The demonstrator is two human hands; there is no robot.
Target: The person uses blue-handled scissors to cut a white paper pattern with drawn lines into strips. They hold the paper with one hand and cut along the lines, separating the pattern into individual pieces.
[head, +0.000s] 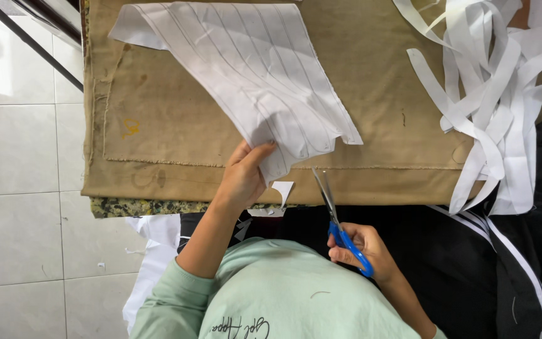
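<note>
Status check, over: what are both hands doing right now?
Left hand pinching white lined fabric sheet at its lower corner. Right hand gripping blue-handled scissors, blades nearly closed, just off the sheet. White cut strips piled right, apart.

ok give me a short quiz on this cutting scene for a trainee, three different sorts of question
1. True or false: the right hand holds blue-handled scissors.
2. Multiple choice: what does the left hand grip? A) a ruler B) the white lined fabric piece C) a pencil
3. Fill in: the pile of cut white strips lies toward the ____ side of the brown cloth-covered table in the picture.

Key: 1 true; 2 B; 3 right
</note>
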